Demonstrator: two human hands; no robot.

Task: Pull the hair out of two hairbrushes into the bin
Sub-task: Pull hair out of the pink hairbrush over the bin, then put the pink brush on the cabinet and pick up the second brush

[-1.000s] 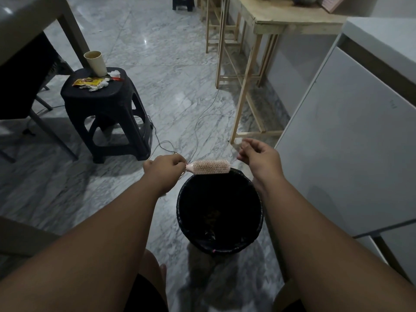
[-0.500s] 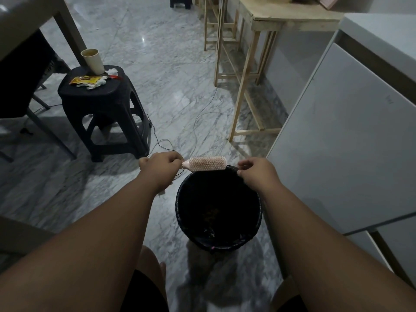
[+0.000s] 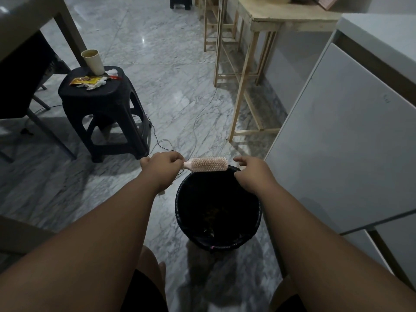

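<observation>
Far to the left of the bin (image 3: 178, 207), and farther from the person, stands a black stool (image 3: 99, 102). On it are a paper cup (image 3: 92, 62) and some crumpled wrappers (image 3: 86, 82); they have no part in the task.

Just left of the bin, the left hand (image 3: 161, 169) is clamped around the handle of the pink hairbrush (image 3: 208, 164). The brush lies level over the far rim of the bin, bristles turned toward the person. Only this one brush is in view.

Over the right part of the rim, the right hand (image 3: 251, 174) is very near the brush tip and does not touch it. Its forefinger and thumb stand apart. I see nothing between them, though a thin hair would be too fine to see here.

I judge the step is to pinch hair out of the bristles. To do it well, the left hand should keep the brush firm and bring the head more over the middle of the bin, so loose hair falls inside and not on the marble floor (image 3: 157, 64). The right hand should pinch low at the bristle roots and pull along them, toward the tip.

To the right of the bin is a white cabinet (image 3: 349, 136).
</observation>
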